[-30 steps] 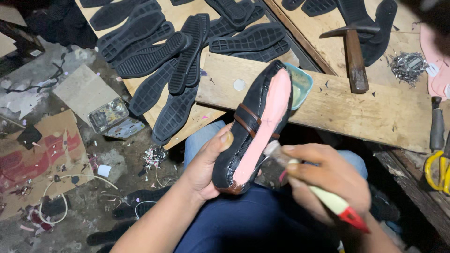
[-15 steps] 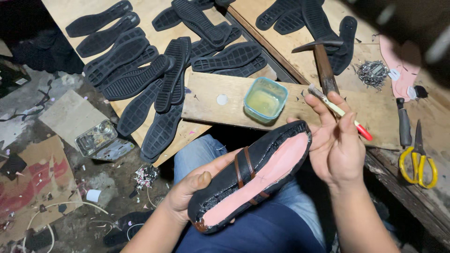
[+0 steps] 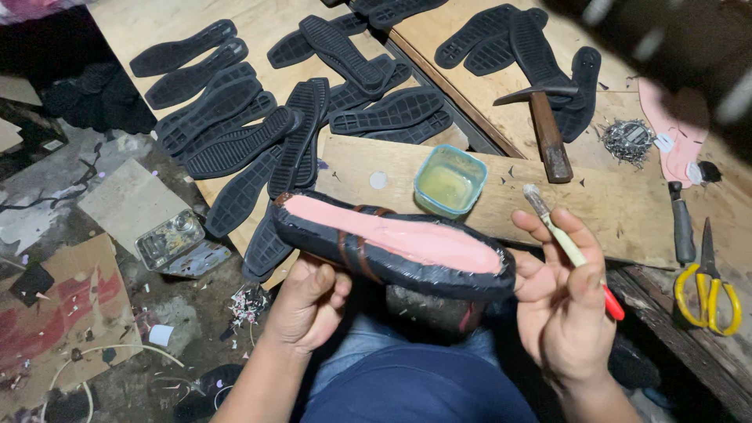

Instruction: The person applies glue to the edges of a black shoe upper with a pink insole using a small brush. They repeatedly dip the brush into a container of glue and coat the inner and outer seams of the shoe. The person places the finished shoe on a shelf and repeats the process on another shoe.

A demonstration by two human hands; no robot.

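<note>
While the left hand (image 3: 309,301) grips a black shoe (image 3: 392,243) with pink insole up over the lap, the right hand (image 3: 568,301) pinches a glue brush (image 3: 568,247); black soles (image 3: 235,141) litter the wooden tabletop (image 3: 627,207), scraps on the grimy floor (image 3: 117,313).

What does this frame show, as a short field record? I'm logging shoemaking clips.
left hand: grips the shoe from below, pink bottom facing up
right hand: holds a brush, bristles up, and steadies the shoe's end
tub: open, yellowish liquid, on the board behind the shoe
hammer: lying on the board
scissors: yellow-handled, at right
soles: black, spread over the bench
</note>
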